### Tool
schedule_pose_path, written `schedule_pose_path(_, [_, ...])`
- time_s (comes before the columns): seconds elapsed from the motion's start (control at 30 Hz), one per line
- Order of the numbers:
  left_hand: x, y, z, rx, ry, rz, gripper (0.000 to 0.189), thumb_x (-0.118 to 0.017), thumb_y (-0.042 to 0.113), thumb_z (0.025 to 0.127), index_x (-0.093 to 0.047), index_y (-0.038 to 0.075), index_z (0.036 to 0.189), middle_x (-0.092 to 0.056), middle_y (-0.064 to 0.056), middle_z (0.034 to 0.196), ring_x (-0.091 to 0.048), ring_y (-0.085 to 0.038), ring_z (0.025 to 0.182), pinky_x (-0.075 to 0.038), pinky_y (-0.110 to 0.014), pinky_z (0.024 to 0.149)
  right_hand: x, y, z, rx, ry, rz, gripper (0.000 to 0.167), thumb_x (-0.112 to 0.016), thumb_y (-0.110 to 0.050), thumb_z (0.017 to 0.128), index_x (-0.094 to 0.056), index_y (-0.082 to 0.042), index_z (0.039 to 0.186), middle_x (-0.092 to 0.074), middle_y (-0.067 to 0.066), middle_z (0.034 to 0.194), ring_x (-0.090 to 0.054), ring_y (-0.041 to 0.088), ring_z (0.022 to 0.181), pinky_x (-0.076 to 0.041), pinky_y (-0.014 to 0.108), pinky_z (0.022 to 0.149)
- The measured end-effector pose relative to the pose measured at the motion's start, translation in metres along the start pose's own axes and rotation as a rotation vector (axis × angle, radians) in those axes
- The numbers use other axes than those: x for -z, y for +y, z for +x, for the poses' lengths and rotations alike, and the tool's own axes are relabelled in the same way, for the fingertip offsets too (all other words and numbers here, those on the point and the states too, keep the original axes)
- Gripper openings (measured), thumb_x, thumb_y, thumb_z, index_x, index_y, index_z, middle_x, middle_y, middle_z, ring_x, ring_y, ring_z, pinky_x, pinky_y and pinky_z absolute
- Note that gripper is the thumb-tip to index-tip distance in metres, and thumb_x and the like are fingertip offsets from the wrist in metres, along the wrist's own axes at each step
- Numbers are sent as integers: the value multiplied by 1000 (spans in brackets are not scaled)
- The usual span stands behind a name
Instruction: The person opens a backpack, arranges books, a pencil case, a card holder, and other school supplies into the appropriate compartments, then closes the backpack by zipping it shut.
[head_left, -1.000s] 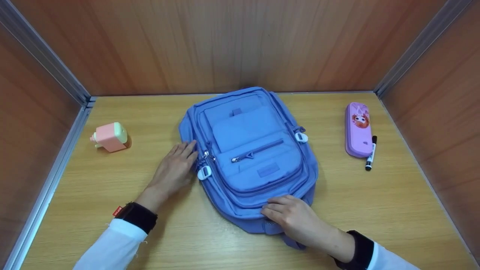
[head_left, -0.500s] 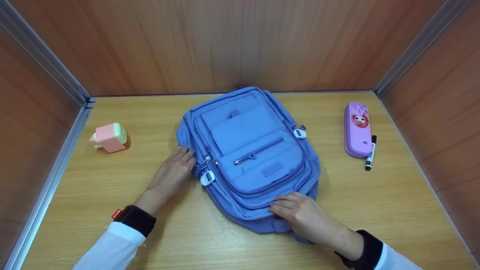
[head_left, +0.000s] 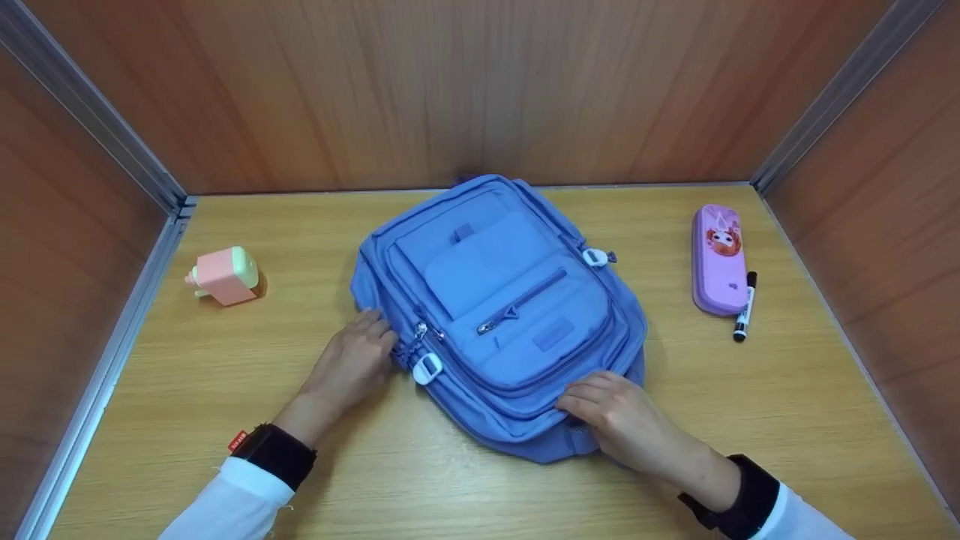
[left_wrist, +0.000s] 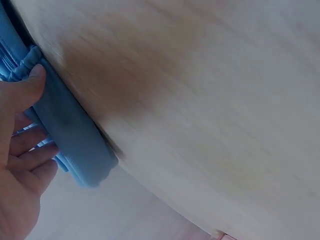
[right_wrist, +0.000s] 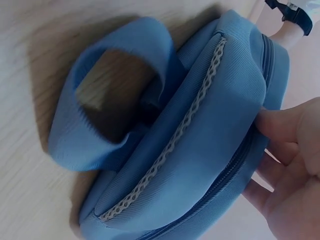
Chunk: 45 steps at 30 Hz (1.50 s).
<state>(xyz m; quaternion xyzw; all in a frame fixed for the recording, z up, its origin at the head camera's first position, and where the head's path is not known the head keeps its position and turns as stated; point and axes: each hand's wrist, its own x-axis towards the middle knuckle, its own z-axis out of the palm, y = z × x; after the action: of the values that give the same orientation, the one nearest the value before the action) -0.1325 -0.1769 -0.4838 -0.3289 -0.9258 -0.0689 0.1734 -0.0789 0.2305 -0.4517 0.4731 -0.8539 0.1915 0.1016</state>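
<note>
On the table (head_left: 307, 232), left hand (head_left: 354, 356) and right hand (head_left: 621, 414) gripped the bag (head_left: 495, 266) mid-frame, probably steadying it, with gentle care needed next.

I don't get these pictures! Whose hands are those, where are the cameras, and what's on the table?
There's no robot here, just a person using two bare hands. The wide picture comes from a camera on their head, looking forward and down. The two close-ups come from cameras on the left and right wrists.

In the middle of the table lies a blue backpack. The left hand holds its left side, and the right hand grips its near end. Over on the right is a purple pencil case, with a marker pen right beside it. On the left is a boxy pink-and-pale-green thing; I can't tell what it is.
</note>
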Motion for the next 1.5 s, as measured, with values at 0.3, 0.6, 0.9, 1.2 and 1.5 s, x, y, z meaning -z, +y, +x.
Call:
schedule_pose_path(0.3, [-3,13,-6,-28,69,10,15,-78,-3,73,-72,-1,86,-72,-16,87,-69,-38,94,-53,-56,103,3,15,-4,-48,12,-27,45,-79,20,71,-79,-7,108,-77,4,105,-72,21,100,-58,44,95])
schedule_pose_path(0.6, [-2,32,-8,-73,86,104,20,-89,11,77,-71,2,81,-71,-10,78,-66,-30,79,-56,-46,92,7,34,-7,-86,48,-67,48,-77,25,65,-78,-3,104,-76,9,104,-72,27,101,-54,56,101])
schedule_pose_path(0.9, [0,45,-7,-137,15,70,19,-78,-10,76,-74,4,89,-69,-6,84,-66,-24,79,-59,-40,80,11,50,-6,-115,34,-148,44,-77,25,68,-78,0,105,-75,14,106,-70,33,107,-51,57,106])
schedule_pose_path(1.2, [-3,57,-5,-131,16,9,19,-74,-11,76,-74,6,86,-65,-5,82,-62,-20,72,-61,-35,67,10,70,-3,-150,58,-182,38,-72,25,75,-77,3,105,-74,17,108,-68,39,113,-48,59,109])
schedule_pose_path(1.5, [-11,75,4,-118,77,-8,13,-75,-5,77,-72,8,78,-65,-4,76,-61,-19,67,-58,-33,60,8,78,-1,-265,143,-226,27,-66,17,89,-75,6,112,-70,24,124,-62,43,123,-47,60,109])
